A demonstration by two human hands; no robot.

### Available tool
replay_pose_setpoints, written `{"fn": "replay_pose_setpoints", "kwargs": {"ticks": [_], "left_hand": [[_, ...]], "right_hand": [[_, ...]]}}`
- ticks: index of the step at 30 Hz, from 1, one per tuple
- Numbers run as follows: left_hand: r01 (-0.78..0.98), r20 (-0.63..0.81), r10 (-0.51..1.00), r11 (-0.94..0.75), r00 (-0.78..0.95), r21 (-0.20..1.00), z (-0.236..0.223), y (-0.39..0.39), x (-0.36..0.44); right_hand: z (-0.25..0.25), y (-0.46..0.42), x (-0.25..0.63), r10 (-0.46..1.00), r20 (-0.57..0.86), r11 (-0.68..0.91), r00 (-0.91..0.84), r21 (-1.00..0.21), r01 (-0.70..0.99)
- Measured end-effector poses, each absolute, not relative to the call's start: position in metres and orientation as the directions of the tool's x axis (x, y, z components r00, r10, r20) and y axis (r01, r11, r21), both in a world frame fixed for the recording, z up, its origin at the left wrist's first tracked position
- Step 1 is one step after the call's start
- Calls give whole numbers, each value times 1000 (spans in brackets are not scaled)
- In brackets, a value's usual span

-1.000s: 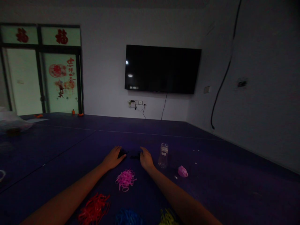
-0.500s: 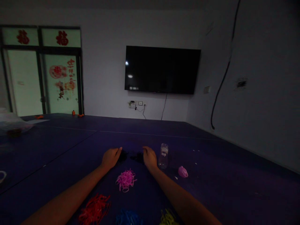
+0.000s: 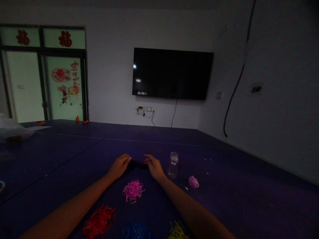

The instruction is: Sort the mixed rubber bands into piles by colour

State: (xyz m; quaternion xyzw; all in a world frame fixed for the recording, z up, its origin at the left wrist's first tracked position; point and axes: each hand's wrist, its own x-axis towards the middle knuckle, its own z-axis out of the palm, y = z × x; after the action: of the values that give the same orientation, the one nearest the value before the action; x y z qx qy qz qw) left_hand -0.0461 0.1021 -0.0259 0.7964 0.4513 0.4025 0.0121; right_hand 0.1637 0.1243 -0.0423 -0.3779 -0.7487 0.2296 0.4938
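Both my hands rest far out on the dark blue table (image 3: 74, 156). My left hand (image 3: 119, 167) and my right hand (image 3: 154, 166) press from either side against a small pile of black bands (image 3: 137, 164), fingers curled round it. Nearer to me lie a pink pile of bands (image 3: 133, 190), a red pile (image 3: 99, 221), a blue pile (image 3: 134, 230) and a yellow pile (image 3: 178, 231).
A clear plastic bottle (image 3: 173, 165) stands just right of my right hand, with a pink cap-like object (image 3: 193, 182) beyond it. A plastic bag (image 3: 12, 131) lies at the far left. A wall television (image 3: 172, 73) and a glass door (image 3: 45, 86) are behind.
My hands have drawn closer together, gathering the black bands into one clump between them. The other piles and the bottle stay put.
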Motion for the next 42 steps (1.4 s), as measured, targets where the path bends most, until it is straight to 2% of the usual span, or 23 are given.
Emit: {"fn": "replay_pose_setpoints", "kwargs": {"ticks": [4,7,9,12,15,18,21,24,28,32,36,39,42], "left_hand": [[810,688,723,-440,64,387,-34,113,-54],[859,567,824,-298,11,416,-42,121,-57],[868,480,877,-263,33,422,-45,124,-58],[855,431,895,-308,112,417,-47,122,-55],[792,399,875,-440,273,424,-45,118,-52],[747,428,842,-508,327,429,-44,118,-52],[801,489,845,-439,216,406,-47,123,-54],[864,434,885,-343,166,369,-51,128,-55],[878,274,920,-360,279,315,-50,128,-54],[806,236,873,-486,427,337,-46,123,-51],[695,338,805,-593,488,407,-43,119,-49],[715,525,791,-562,316,416,-38,117,-50],[817,618,781,-414,92,402,-33,113,-51]], "right_hand": [[-44,126,169,822,564,500,-79,-650,573],[-51,129,170,866,497,394,-55,-611,686],[-55,131,169,883,461,380,-85,-597,707],[-57,132,166,865,458,469,-202,-599,649],[-53,130,163,793,498,606,-350,-590,533],[-48,128,162,753,531,657,-388,-582,479],[-49,128,163,789,523,607,-323,-585,538],[-53,128,164,834,474,534,-284,-559,634],[-52,126,163,858,368,503,-358,-463,730],[-46,124,165,817,270,576,-509,-378,725],[-43,123,166,775,294,632,-560,-387,672],[-44,123,166,771,367,636,-521,-385,669],[-44,122,165,771,425,624,-474,-355,696]]}}
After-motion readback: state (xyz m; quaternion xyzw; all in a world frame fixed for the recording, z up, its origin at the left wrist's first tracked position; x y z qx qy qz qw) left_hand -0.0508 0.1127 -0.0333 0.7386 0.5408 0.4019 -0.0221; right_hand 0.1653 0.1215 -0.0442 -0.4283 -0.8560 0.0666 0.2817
